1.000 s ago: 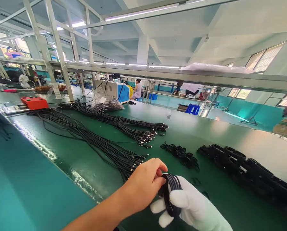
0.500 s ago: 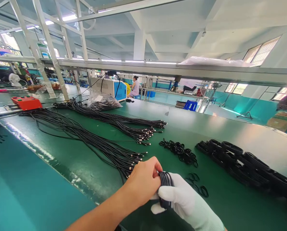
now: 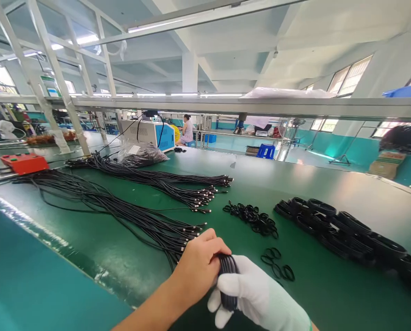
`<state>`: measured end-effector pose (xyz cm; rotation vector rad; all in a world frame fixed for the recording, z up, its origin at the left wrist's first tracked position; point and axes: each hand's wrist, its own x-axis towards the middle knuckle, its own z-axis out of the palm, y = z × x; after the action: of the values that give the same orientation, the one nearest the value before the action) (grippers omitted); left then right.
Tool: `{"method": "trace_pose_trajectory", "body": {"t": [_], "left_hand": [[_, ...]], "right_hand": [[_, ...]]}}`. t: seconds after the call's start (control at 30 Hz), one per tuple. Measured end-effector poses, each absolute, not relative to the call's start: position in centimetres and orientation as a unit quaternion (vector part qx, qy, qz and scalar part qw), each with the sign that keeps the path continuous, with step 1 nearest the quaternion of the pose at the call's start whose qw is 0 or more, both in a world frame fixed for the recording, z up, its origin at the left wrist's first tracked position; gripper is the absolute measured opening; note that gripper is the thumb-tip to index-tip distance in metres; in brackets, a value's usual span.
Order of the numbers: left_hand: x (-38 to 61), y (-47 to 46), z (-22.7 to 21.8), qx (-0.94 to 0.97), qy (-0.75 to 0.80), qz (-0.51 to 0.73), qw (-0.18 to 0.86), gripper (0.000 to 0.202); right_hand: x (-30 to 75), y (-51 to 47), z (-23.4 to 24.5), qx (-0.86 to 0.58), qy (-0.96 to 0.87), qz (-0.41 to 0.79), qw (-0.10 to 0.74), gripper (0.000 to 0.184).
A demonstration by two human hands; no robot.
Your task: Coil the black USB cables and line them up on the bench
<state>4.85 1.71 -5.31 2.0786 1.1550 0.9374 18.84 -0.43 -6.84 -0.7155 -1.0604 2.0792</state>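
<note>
A coiled black cable (image 3: 228,299) is gripped low over the green table, in front of me. My right hand (image 3: 255,285), in a white glove, wraps round the coil with its thumb across the near side. My bare left hand (image 3: 200,257) has its fingers curled closed at the coil's upper left edge; its fingertips are partly hidden. Just beyond the left hand lie the plug ends of a bundle of straight black cables (image 3: 139,220). A few loose black bands (image 3: 288,273) rest to the right of the glove.
A heap of small black bands (image 3: 251,218) lies ahead, with rows of coiled cables (image 3: 339,230) at right. A second cable bundle (image 3: 177,184), a plastic bag (image 3: 143,154) and a red control box (image 3: 24,163) are farther left. A metal shelf (image 3: 208,105) crosses above; a person (image 3: 187,131) sits beyond.
The coil stays between both hands, which sit slightly lower and farther left in the picture. The coil has tilted a little. My camera view has turned slightly, shifting most of the scene leftward.
</note>
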Motion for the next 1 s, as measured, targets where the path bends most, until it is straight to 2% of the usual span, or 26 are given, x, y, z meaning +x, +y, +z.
{"method": "trace_pose_trajectory", "body": {"t": [0.2,0.4,0.53,0.67,0.77,0.87,1.0], "left_hand": [[3.9,2.0,-5.6,0.785,0.432,0.339,0.287,0.036],[3.2,-0.4,-6.3,0.778,0.459,0.3,0.307,0.015],[3.9,-1.6,-7.4,0.797,0.452,0.301,0.264,0.02],[3.2,-0.8,-6.0,0.766,0.435,0.318,0.35,0.007],[2.6,0.5,-4.7,0.704,0.477,0.335,0.406,0.018],[3.0,1.4,-4.4,0.714,0.482,0.311,0.402,0.024],[4.1,1.7,-5.3,0.734,0.486,0.296,0.371,0.019]], "right_hand": [[18.5,-0.1,-7.9,-0.279,-0.383,0.803,0.362,0.035],[17.9,0.2,-7.9,-0.229,-0.341,0.804,0.431,0.026],[17.8,0.1,-7.8,-0.21,-0.378,0.78,0.452,0.022],[19.0,0.0,-7.6,-0.233,-0.309,0.83,0.402,0.029],[19.6,0.0,-7.3,-0.232,-0.288,0.865,0.339,0.033],[19.4,-0.3,-7.3,-0.255,-0.325,0.857,0.308,0.031],[18.9,-0.9,-8.1,-0.306,-0.355,0.82,0.327,0.031]]}}
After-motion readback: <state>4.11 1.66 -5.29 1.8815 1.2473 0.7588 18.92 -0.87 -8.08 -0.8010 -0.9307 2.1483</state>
